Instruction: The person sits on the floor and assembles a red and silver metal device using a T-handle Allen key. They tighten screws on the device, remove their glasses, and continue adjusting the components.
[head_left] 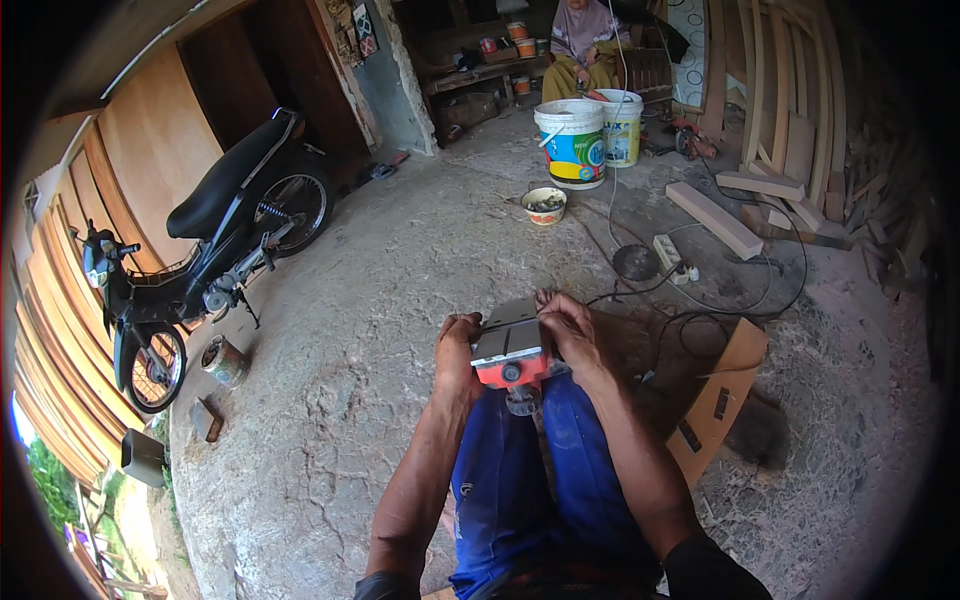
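I hold a red electric hand planer (512, 342) upside down above my thighs, its grey metal sole facing up. A black knob shows on its near end. My left hand (458, 350) grips the planer's left side, fingers curled against the body. On the other side, my right hand (570, 328) is closed around the planer near its far right edge. The undersides of both grips are hidden by the tool. Blue trousers (500, 480) lie beneath it.
To the right lie a slotted wooden board (725, 400), looping black cables and a white power strip (668, 255). Farther off are a timber beam (712, 220), a bowl (544, 205), two large buckets (572, 150) and a seated person (585, 50). A motorcycle (215, 230) stands left.
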